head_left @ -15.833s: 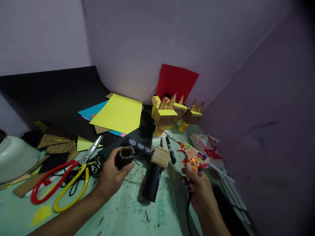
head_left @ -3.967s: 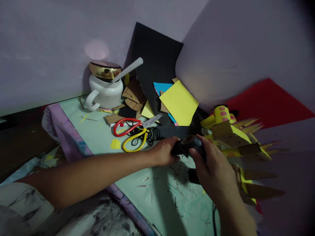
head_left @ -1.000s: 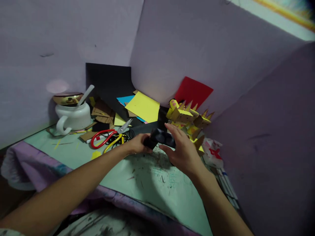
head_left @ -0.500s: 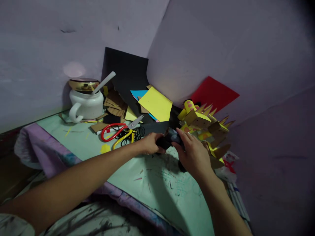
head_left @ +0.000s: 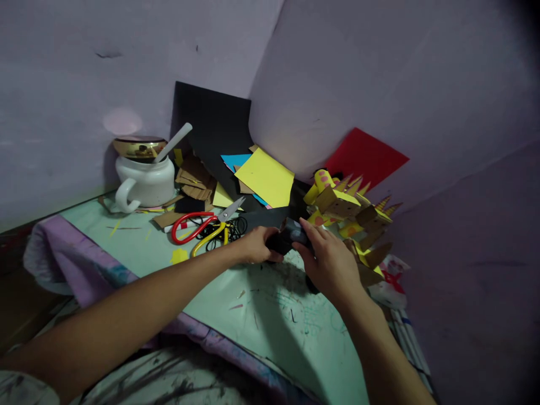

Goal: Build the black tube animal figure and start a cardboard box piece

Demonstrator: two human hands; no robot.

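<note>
A small black paper-covered piece [head_left: 290, 232], tube-like or boxy, sits between my two hands over the table. My left hand [head_left: 258, 246] grips its left side with thumb and fingers. On the right side, my right hand [head_left: 331, 256] pinches it, thumb below and fingers on top. Both hands partly cover it, so its full shape is hidden. Under my right hand, another dark object [head_left: 312, 286] shows only in part. Left of my hands lie open scissors [head_left: 217, 220] with one red and one yellow handle, on tangled black cord [head_left: 211, 233].
Yellow cardboard figures with spikes [head_left: 337, 202] crowd the right side, near a red sheet [head_left: 367, 157] against the wall. A white mug [head_left: 145, 183] stands back left, beside cardboard scraps [head_left: 196, 180]. Black paper [head_left: 211, 112] and a yellow sheet [head_left: 268, 177] fill the corner.
The view has shifted very slightly. Both hands keep their hold on the black piece, almost unmoved.
</note>
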